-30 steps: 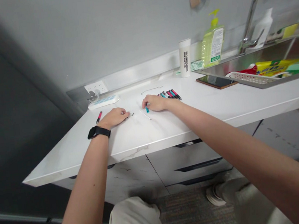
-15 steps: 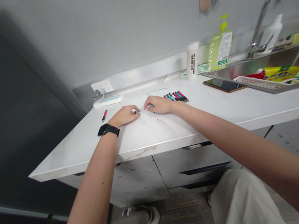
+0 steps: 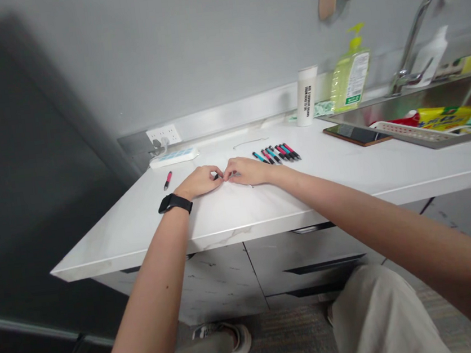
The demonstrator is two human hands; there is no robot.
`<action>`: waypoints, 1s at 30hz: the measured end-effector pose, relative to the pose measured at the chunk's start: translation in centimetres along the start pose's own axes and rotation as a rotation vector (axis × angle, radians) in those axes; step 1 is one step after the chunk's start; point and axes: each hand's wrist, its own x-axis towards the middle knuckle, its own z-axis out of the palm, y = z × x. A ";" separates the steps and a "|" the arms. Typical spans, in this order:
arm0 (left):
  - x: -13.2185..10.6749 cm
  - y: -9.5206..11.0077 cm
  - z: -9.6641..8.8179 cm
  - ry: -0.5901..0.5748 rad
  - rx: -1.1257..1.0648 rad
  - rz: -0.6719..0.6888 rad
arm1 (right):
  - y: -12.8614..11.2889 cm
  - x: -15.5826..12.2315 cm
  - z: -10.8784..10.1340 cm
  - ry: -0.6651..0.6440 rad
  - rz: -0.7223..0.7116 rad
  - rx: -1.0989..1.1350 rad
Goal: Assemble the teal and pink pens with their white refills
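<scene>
On the white counter (image 3: 346,175) my left hand (image 3: 200,181), with a black watch on its wrist, and my right hand (image 3: 245,171) meet fingertip to fingertip. Both pinch small pen parts between them; a dark tip (image 3: 215,175) shows at the left fingers. What the right fingers hold is mostly hidden. A row of several pens (image 3: 276,154) with pink, teal and black barrels lies just right of my right hand. A single pink pen (image 3: 168,180) lies to the left of my left hand.
A white power strip (image 3: 173,158) lies by the wall socket. Behind the pens stand a white tube (image 3: 307,96) and a green soap bottle (image 3: 350,75). A phone (image 3: 355,133) lies beside the steel sink (image 3: 422,101), which holds a white basket and coloured packets.
My hands have drawn together until their fingertips touch. The teal piece and thin refill that lay by my right hand are no longer visible on the counter. The camera shifted slightly.
</scene>
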 end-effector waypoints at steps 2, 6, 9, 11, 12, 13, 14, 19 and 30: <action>0.0 0.1 0.0 0.000 -0.007 -0.005 | -0.1 0.0 0.0 -0.006 -0.007 0.021; 0.0 0.2 -0.1 0.023 -0.012 -0.082 | 0.0 0.0 0.0 -0.010 -0.018 0.050; 0.2 -0.1 -0.1 0.070 0.053 -0.199 | 0.3 0.0 0.0 -0.012 -0.005 0.038; 0.4 -0.3 -0.1 0.070 0.134 -0.241 | 0.5 -0.1 0.0 0.002 0.019 0.015; 0.5 -0.5 -0.1 0.050 0.172 -0.241 | 0.5 -0.2 0.0 0.010 0.035 0.003; 0.6 -0.6 -0.1 0.026 0.199 -0.234 | 0.4 -0.2 0.0 0.016 0.052 -0.009; 0.7 -0.7 -0.1 0.003 0.216 -0.219 | 0.4 -0.3 -0.1 0.015 0.069 -0.019; 0.9 -0.8 -0.1 -0.015 0.211 -0.153 | -0.2 -0.5 -0.7 -0.016 0.154 -0.068; 1.0 -0.3 -0.2 -0.015 0.220 -0.140 | -1.4 -0.6 -1.8 -0.052 0.092 -0.059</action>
